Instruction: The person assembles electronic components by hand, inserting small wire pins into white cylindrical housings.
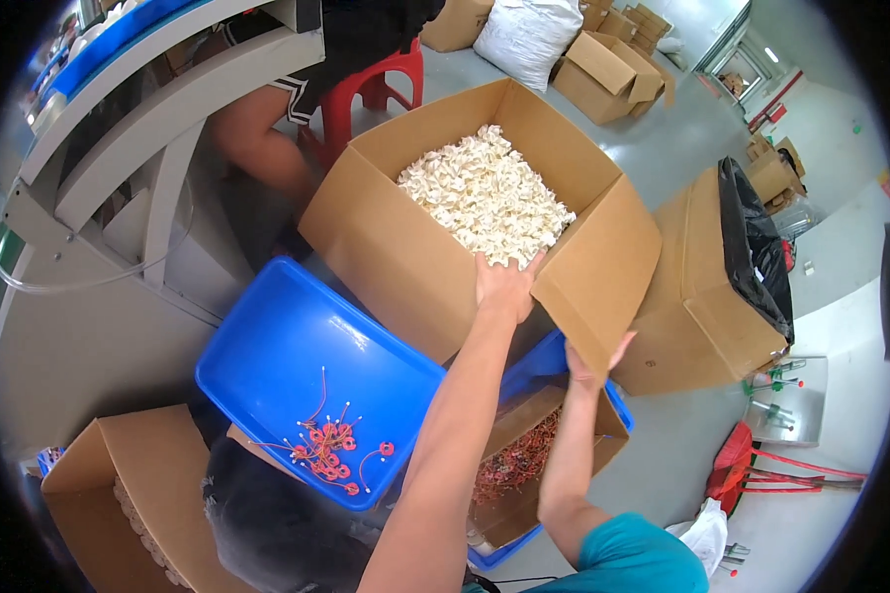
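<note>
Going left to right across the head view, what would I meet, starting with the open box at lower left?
Lower-left box, wired red rings, white pieces, right hand, black bag.

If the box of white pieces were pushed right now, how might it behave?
The cardboard box would probably feel fairly heavy, since many white pieces lie in it. Its flap, at the right hand, looks thin and would likely bend. The loose pieces might spill on tipping: the top is open.
</note>
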`<act>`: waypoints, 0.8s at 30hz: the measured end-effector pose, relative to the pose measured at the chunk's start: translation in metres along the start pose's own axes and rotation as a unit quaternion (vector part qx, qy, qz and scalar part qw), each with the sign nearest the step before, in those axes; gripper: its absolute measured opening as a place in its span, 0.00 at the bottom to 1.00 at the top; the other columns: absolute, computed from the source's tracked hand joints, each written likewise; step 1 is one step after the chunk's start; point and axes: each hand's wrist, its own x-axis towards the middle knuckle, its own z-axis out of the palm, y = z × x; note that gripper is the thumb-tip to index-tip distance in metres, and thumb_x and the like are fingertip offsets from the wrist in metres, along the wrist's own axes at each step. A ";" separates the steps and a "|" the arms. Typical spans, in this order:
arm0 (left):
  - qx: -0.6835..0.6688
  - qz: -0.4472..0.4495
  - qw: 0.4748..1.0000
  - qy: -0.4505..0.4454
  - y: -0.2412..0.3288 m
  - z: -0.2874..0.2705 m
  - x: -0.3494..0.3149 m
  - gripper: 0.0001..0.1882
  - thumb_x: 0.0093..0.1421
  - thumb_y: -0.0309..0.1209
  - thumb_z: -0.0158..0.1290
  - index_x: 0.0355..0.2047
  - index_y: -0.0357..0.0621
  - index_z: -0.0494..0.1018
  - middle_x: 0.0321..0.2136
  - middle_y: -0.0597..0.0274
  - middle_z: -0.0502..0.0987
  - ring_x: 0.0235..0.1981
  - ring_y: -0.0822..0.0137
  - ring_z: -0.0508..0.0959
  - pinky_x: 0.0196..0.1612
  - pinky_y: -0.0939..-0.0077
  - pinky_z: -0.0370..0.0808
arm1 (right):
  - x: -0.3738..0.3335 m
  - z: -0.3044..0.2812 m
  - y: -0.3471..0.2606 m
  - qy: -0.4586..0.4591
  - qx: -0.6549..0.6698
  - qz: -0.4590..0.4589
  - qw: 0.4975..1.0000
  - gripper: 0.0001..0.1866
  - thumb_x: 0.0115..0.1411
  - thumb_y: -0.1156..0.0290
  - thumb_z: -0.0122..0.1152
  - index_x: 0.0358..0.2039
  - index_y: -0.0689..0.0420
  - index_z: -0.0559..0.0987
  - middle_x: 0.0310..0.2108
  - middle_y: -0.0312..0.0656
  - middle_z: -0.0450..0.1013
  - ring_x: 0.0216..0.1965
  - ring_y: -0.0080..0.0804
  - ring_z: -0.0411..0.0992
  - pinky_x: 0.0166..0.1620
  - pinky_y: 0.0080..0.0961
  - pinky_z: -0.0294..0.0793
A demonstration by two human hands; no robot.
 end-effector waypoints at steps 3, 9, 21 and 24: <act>0.020 0.023 1.000 0.003 0.013 0.000 0.009 0.39 0.63 0.36 0.48 0.71 0.72 0.44 0.56 0.60 0.72 0.54 0.60 0.75 0.63 0.40 0.47 | 0.016 0.006 -0.068 0.070 -0.188 0.030 0.979 0.25 0.64 0.57 0.55 0.55 0.61 0.71 0.50 0.45 0.73 0.48 0.39 0.74 0.50 0.37 0.76; 0.047 0.032 0.998 0.036 0.015 0.014 0.018 0.37 0.63 0.39 0.46 0.70 0.74 0.44 0.59 0.63 0.70 0.60 0.59 0.69 0.62 0.37 0.48 | 0.030 0.009 -0.092 0.161 -0.325 0.099 0.927 0.23 0.55 0.74 0.63 0.52 0.64 0.72 0.48 0.47 0.74 0.47 0.39 0.75 0.51 0.34 0.76; 0.032 0.034 0.993 0.110 0.017 0.025 0.011 0.25 0.68 0.38 0.38 0.65 0.65 0.61 0.51 0.71 0.77 0.56 0.63 0.71 0.63 0.37 0.46 | 0.077 0.165 -0.103 0.103 -0.405 0.232 0.878 0.17 0.58 0.82 0.50 0.47 0.78 0.66 0.47 0.63 0.69 0.45 0.65 0.73 0.49 0.52 0.81; 0.054 0.052 0.996 0.040 0.018 0.014 0.014 0.21 0.67 0.38 0.39 0.60 0.61 0.68 0.47 0.68 0.79 0.54 0.62 0.73 0.63 0.38 0.47 | 0.071 0.163 -0.105 0.168 -0.370 0.205 0.891 0.20 0.59 0.81 0.49 0.50 0.79 0.64 0.51 0.67 0.66 0.50 0.72 0.68 0.48 0.51 0.82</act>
